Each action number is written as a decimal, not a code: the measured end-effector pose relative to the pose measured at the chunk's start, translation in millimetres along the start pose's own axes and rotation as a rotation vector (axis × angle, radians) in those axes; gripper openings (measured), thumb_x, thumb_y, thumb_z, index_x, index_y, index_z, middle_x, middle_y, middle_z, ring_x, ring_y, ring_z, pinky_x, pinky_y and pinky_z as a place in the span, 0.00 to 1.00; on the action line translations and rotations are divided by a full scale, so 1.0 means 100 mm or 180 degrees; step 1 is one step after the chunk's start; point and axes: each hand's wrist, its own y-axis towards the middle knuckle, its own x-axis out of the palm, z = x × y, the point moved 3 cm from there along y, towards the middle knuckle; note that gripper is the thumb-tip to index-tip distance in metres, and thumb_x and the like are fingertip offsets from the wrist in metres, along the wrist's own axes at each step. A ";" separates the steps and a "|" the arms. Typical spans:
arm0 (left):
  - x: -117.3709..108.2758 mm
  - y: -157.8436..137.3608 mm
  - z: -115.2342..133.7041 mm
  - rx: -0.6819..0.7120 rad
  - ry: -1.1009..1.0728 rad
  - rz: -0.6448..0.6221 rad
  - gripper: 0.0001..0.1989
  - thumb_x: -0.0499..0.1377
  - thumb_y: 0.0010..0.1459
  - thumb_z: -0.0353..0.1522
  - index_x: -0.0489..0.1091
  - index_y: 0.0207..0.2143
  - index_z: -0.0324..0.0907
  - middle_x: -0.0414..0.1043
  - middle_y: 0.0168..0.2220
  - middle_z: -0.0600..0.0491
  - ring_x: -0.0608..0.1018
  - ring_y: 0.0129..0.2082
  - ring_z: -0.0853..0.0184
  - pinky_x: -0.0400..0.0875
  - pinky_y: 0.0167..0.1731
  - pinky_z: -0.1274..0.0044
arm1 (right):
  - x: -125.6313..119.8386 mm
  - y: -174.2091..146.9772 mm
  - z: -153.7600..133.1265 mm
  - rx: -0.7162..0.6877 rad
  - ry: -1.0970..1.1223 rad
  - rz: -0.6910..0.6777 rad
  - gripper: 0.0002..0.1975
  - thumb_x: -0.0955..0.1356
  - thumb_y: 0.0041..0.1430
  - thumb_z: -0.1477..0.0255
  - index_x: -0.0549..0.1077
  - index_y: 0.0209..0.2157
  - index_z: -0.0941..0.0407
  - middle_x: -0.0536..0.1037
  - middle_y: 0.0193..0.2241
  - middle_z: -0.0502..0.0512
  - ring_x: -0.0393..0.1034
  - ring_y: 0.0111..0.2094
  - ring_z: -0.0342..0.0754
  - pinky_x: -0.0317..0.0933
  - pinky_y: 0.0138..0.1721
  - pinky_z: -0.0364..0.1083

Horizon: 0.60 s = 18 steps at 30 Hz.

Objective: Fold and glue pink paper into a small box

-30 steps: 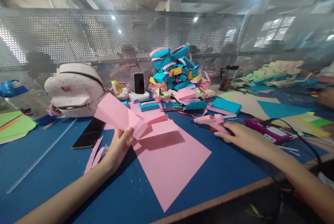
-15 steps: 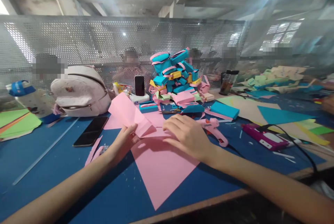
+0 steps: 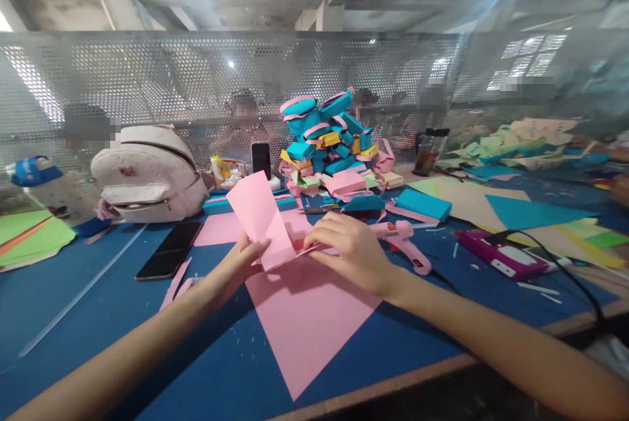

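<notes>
A creased piece of pink paper [image 3: 265, 218] is raised over the table between my hands. My left hand [image 3: 242, 264] grips its lower left side, thumb on the near face. At its right edge my right hand [image 3: 346, 251] pinches the paper between thumb and bent fingers. Beneath both hands a flat pink sheet [image 3: 307, 329] lies with one corner towards me. A pink glue gun [image 3: 405, 247] rests just beyond my right hand, its cord running right.
A tall pile of folded paper boxes [image 3: 339, 152] stands at the back. To the left are a black phone [image 3: 170, 251], a white backpack [image 3: 150, 175] and a bottle [image 3: 61, 198]. A purple power strip [image 3: 501, 256] with a cable lies right, near coloured sheets [image 3: 535, 211].
The raised pink paper has swung to the right and stands more upright, its lower fold sharper. My left hand has turned slightly with it; my right hand stays nearly in place.
</notes>
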 end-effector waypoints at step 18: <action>0.03 -0.12 -0.05 0.0071 -0.0098 0.0366 0.40 0.65 0.55 0.40 0.50 0.66 0.52 0.69 0.57 0.43 0.77 0.49 0.56 0.72 0.49 0.67 | 0.09 -0.05 0.07 0.0202 0.0479 0.0243 0.03 0.69 0.60 0.74 0.74 0.31 0.54 0.79 0.31 0.51 0.70 0.35 0.48 0.61 0.38 0.47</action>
